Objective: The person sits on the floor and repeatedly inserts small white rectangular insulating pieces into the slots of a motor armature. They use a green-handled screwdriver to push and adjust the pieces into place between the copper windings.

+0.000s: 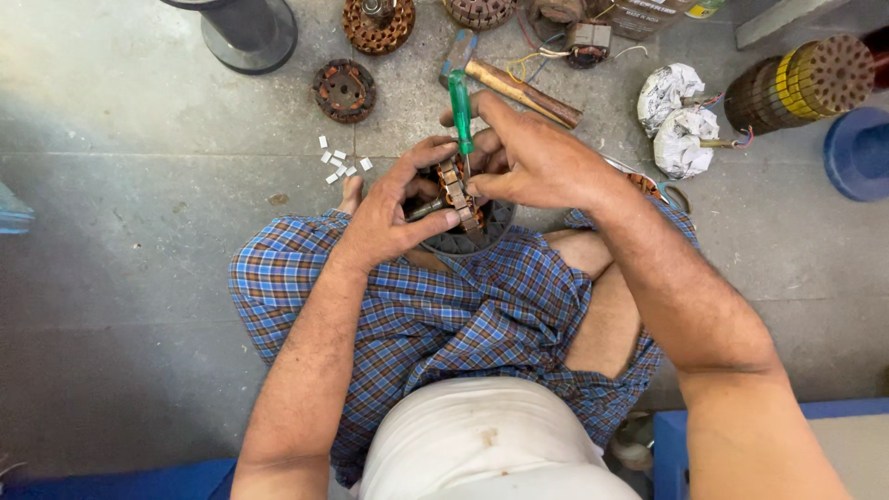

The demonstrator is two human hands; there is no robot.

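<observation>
I sit cross-legged on a concrete floor. My left hand (pixel 394 208) grips a round motor stator (pixel 460 196) with copper windings that rests on a dark round housing (pixel 468 243) on my lap. My right hand (pixel 528 157) is wrapped around a green-handled screwdriver (pixel 460 111), held upright with its tip down among the windings. Both hands crowd over the stator and hide most of it.
On the floor ahead lie several small white slips (pixel 338 162), a wooden-handled hammer (pixel 519 88), other stators (pixel 344 90) (pixel 378 23), two crumpled paper-wrapped bundles (pixel 681 120), a cylindrical laminated core (pixel 801 83), a blue tub (pixel 859 153) and a dark round base (pixel 245 32).
</observation>
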